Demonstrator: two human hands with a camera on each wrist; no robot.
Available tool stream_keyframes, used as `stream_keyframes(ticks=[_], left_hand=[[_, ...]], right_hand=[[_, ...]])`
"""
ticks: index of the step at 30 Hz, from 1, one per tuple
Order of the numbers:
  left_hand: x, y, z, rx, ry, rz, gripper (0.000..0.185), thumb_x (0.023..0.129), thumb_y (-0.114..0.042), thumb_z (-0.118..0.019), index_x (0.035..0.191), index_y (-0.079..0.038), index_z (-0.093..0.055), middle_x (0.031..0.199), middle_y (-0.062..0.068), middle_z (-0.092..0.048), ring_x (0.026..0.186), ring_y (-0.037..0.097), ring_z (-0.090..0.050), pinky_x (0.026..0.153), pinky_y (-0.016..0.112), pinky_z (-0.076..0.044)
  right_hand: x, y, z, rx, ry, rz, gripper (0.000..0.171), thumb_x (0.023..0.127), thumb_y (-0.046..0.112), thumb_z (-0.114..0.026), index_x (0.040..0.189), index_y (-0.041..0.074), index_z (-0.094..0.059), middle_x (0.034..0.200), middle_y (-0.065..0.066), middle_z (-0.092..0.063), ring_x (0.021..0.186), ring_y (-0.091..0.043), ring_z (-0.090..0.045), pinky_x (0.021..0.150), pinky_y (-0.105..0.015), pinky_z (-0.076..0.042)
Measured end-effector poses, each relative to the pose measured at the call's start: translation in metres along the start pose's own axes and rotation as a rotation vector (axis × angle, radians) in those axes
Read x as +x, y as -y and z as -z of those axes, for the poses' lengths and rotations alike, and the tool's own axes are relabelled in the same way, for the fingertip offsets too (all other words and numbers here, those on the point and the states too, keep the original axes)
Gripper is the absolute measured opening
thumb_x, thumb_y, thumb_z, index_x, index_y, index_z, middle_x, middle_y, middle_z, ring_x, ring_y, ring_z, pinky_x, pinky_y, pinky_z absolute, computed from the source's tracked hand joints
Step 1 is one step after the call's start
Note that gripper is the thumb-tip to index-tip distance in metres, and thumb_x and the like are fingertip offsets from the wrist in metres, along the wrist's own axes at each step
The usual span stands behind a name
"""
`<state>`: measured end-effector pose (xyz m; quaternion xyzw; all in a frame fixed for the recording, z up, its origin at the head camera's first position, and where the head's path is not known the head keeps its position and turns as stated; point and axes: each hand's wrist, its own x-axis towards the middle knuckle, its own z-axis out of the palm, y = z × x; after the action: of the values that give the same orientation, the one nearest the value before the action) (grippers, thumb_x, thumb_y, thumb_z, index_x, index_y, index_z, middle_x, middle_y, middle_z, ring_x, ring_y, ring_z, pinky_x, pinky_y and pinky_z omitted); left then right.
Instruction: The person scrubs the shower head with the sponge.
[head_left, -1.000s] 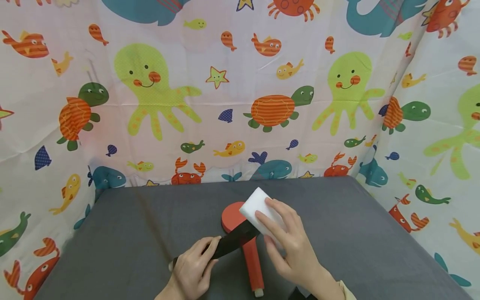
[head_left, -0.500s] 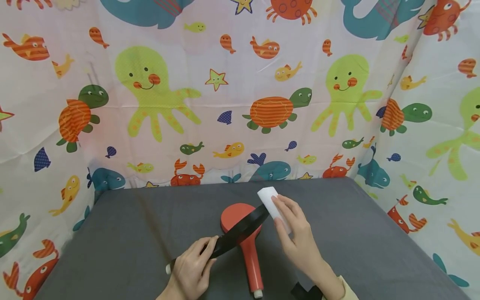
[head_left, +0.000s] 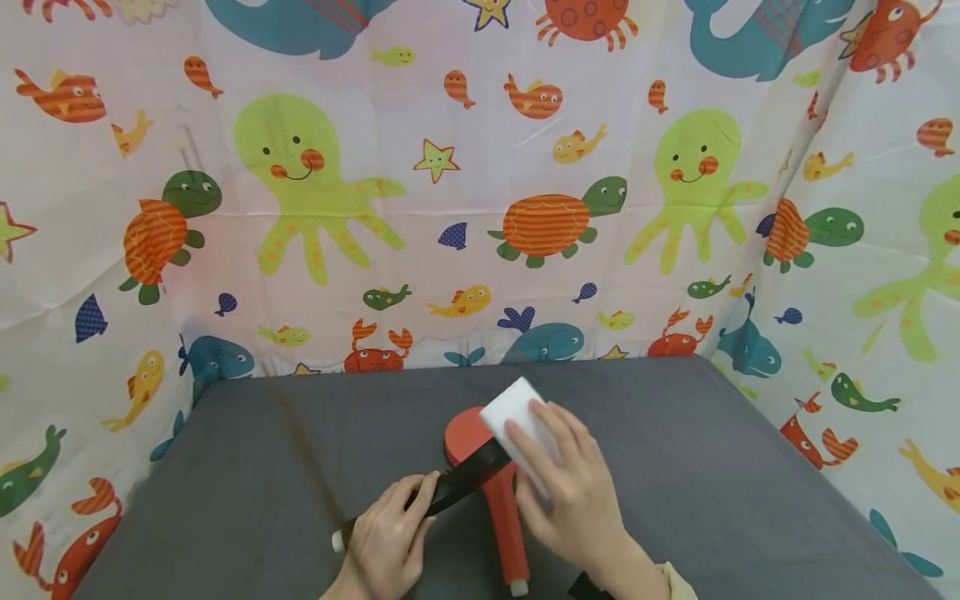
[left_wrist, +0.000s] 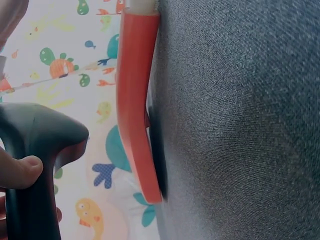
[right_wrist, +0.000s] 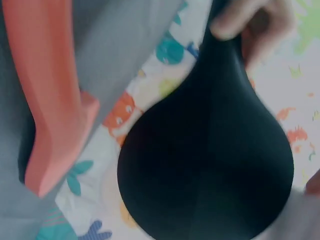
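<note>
My left hand (head_left: 386,533) grips the handle of a black handheld shower head (head_left: 468,475), thumb and fingers wrapped round it. The black head is raised over the table and tilted, its broad rounded side filling the right wrist view. My right hand (head_left: 570,487) holds a white sponge block (head_left: 517,412) against the far end of the black head, fingers spread over the sponge's face. A red handheld shower head (head_left: 504,525) lies on the table behind and below, its round end partly hidden by the black one and the sponge. Its pale connector end points toward me.
Grey cloth covers the table (head_left: 247,483). A curtain (head_left: 420,225) printed with sea animals hangs behind and along both sides. A dark object (head_left: 588,587) shows under my right forearm at the bottom edge.
The sponge moves up and right to the black head's far edge, then back down and left over it. The black head tips with it; the red shower head stays put.
</note>
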<state>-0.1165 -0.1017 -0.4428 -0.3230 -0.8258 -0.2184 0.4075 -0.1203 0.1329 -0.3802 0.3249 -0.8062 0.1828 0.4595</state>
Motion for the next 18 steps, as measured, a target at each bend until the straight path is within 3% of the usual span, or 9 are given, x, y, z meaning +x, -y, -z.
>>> stream_keyframes(ticks=[3,7,12,15,18], left_hand=[[0.000,-0.001,0.000,0.012,0.001,0.011,0.053,0.100,-0.037,-0.027,0.110,-0.002,-0.066,0.091,0.006,-0.059,0.074,0.014,-0.059,0.060,0.024,-0.050],[0.002,-0.004,0.000,0.041,-0.035,-0.004,0.051,0.100,-0.033,-0.028,0.109,0.000,-0.065,0.090,0.007,-0.059,0.073,0.017,-0.059,0.060,0.028,-0.051],[0.004,-0.008,-0.001,0.101,-0.094,-0.023,0.045,0.100,-0.027,-0.031,0.106,0.001,-0.066,0.089,0.011,-0.060,0.071,0.022,-0.059,0.058,0.033,-0.051],[0.006,-0.011,0.000,0.117,-0.107,-0.025,0.044,0.099,-0.024,-0.032,0.100,0.003,-0.067,0.089,0.012,-0.060,0.071,0.024,-0.060,0.059,0.035,-0.052],[0.007,-0.013,0.001,0.121,-0.102,-0.021,0.046,0.099,-0.024,-0.032,0.095,0.004,-0.068,0.089,0.013,-0.060,0.071,0.025,-0.060,0.059,0.035,-0.052]], right_hand=[[0.002,-0.009,0.003,-0.027,-0.023,-0.121,0.044,0.093,0.031,-0.036,0.123,0.009,-0.060,0.129,-0.020,-0.048,0.110,-0.038,-0.044,0.072,-0.056,-0.045],[0.002,-0.004,0.002,-0.038,-0.037,-0.133,0.044,0.093,0.030,-0.037,0.123,0.008,-0.060,0.127,-0.022,-0.049,0.108,-0.038,-0.045,0.071,-0.055,-0.046],[-0.005,0.024,-0.011,-0.085,-0.051,0.041,0.041,0.091,0.025,-0.038,0.121,0.009,-0.061,0.125,-0.021,-0.051,0.105,-0.040,-0.048,0.068,-0.051,-0.049],[-0.013,0.039,-0.022,-0.173,-0.055,0.190,0.040,0.088,0.018,-0.037,0.117,0.010,-0.063,0.122,-0.018,-0.054,0.105,-0.037,-0.051,0.069,-0.044,-0.047],[-0.016,0.042,-0.029,-0.223,-0.076,0.284,0.039,0.085,0.014,-0.037,0.112,0.011,-0.065,0.119,-0.014,-0.058,0.104,-0.032,-0.054,0.070,-0.039,-0.044]])
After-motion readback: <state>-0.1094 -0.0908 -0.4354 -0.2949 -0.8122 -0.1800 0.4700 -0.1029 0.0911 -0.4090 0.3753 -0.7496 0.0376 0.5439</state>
